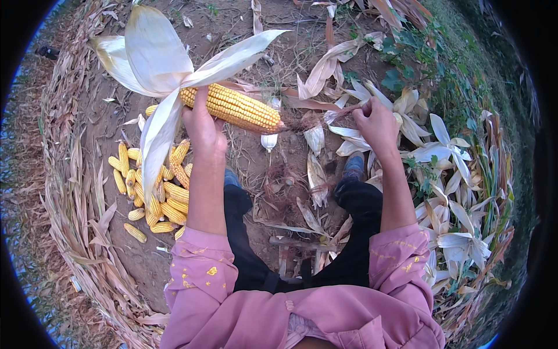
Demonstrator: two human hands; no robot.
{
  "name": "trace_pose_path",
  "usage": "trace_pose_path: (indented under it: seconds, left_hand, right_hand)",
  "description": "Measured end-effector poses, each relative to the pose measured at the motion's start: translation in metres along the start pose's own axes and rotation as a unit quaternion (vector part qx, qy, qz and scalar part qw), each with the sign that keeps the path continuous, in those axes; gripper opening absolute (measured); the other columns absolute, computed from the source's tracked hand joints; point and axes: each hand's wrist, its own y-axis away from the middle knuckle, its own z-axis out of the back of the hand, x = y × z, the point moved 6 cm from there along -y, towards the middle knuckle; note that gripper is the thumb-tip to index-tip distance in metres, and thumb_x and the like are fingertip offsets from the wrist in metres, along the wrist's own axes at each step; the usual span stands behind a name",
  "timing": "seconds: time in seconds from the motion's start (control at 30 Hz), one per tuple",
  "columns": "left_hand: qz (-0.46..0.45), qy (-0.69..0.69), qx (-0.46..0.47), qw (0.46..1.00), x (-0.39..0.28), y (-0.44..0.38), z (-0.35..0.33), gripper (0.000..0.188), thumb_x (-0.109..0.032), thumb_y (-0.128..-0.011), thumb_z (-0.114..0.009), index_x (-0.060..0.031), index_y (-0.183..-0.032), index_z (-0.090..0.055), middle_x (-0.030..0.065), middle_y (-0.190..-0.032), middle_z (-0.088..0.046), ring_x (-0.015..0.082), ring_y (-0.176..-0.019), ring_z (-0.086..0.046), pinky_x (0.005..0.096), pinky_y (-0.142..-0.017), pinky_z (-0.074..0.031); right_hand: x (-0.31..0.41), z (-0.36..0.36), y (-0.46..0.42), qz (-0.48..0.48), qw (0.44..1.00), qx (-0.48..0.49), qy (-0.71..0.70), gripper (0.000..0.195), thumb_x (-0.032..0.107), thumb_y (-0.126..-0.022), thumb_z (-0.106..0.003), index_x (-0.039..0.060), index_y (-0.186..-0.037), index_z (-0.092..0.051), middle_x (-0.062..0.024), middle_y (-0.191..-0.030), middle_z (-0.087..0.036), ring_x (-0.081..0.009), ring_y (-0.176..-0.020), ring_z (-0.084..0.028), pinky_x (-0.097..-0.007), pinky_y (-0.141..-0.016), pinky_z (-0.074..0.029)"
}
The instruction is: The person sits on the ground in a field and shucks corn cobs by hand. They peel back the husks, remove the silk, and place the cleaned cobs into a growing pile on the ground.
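My left hand [204, 124] holds a yellow ear of corn [237, 107] near its base, its tip turned to the right. Pale husk leaves [159, 52] are peeled back from the ear and spread out to the upper left, one hanging down over my left wrist. The fingers of my right hand [377, 124] are closed on a pinch of reddish-brown corn silk [348, 111], to the right of the ear's tip. More strands lie between that hand and the tip. How far the silk is still joined to the ear, I cannot tell.
Husked ears of corn [174, 207] lie heaped on the soil at left. Discarded husks [464, 244] pile up at right beside green leafy plants [414, 56]. Loose husks [317, 179] and silk [279, 187] lie between my feet. Dry stalks [74, 218] line the left side.
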Motion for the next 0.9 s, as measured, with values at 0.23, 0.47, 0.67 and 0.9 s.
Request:
trace_pose_path:
  seconds: [0.23,0.47,0.67,0.9]
  left_hand:
    - [-0.009,-0.004,-0.009,1.000,-0.004,0.005,-0.004,0.055,-0.025,-0.086,-0.067,-0.0081,-0.131,-0.041,0.0060,-0.119,-0.054,0.0201,-0.108,-0.056,0.0392,-0.087,-0.049]
    - [-0.010,-0.014,0.002,1.000,0.004,0.007,-0.009,0.052,-0.027,-0.087,-0.066,-0.0084,-0.130,-0.044,0.0057,-0.118,-0.054,0.0204,-0.109,-0.055,0.0412,-0.088,-0.048]
    - [-0.005,-0.017,0.018,1.000,0.008,0.007,-0.011,0.052,-0.027,-0.087,-0.066,-0.0073,-0.130,-0.044,0.0062,-0.118,-0.054,0.0208,-0.108,-0.056,0.0422,-0.087,-0.049]
    - [0.005,-0.017,0.005,1.000,0.007,0.012,-0.017,0.052,-0.027,-0.087,-0.066,-0.0075,-0.130,-0.043,0.0062,-0.118,-0.054,0.0211,-0.108,-0.056,0.0428,-0.087,-0.049]
  right_hand:
    - [0.008,0.000,0.005,0.120,0.989,-0.081,-0.009,0.025,0.025,-0.081,-0.066,0.0032,-0.092,-0.060,-0.0154,-0.095,-0.063,-0.0330,-0.088,-0.062,-0.0429,-0.075,-0.048]
    - [0.092,-0.027,0.058,0.303,0.926,0.074,-0.215,0.031,0.026,-0.078,-0.074,0.0038,-0.095,-0.061,-0.0105,-0.105,-0.061,-0.0287,-0.098,-0.059,-0.0381,-0.085,-0.047]
    - [0.098,-0.025,0.060,0.308,0.924,0.068,-0.218,0.028,0.023,-0.078,-0.074,0.0040,-0.094,-0.062,-0.0101,-0.104,-0.062,-0.0266,-0.098,-0.060,-0.0364,-0.085,-0.047]
    - [0.097,-0.029,0.062,0.329,0.911,0.032,-0.246,0.016,0.014,-0.075,-0.073,0.0045,-0.081,-0.062,-0.0072,-0.094,-0.061,-0.0271,-0.090,-0.058,-0.0375,-0.075,-0.049]
